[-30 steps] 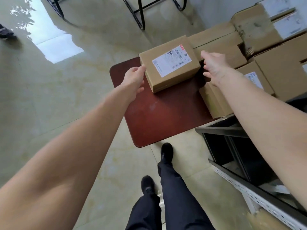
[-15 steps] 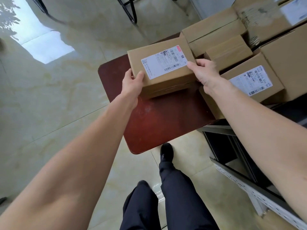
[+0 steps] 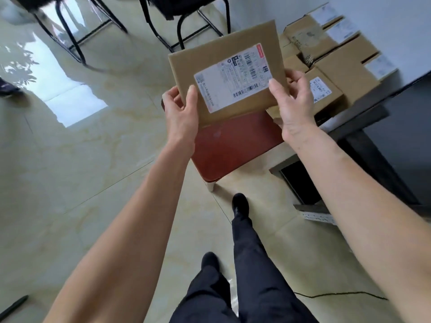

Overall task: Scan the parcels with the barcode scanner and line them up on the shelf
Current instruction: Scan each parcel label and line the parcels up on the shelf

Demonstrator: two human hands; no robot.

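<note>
The brown rectangular parcel (image 3: 233, 66) is matt cardboard with a white paper label (image 3: 233, 78). The reddish-brown tabletop (image 3: 233, 148) looks smooth; the pale floor tiles (image 3: 93, 159) are glossy.

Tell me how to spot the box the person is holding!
Find the red table in the middle of the floor. Just above it, the left hand and right hand grip a flat brown box by its bottom corners. Unlike the boxes stacked to the right, it is up in the air, white label facing the camera.
</note>
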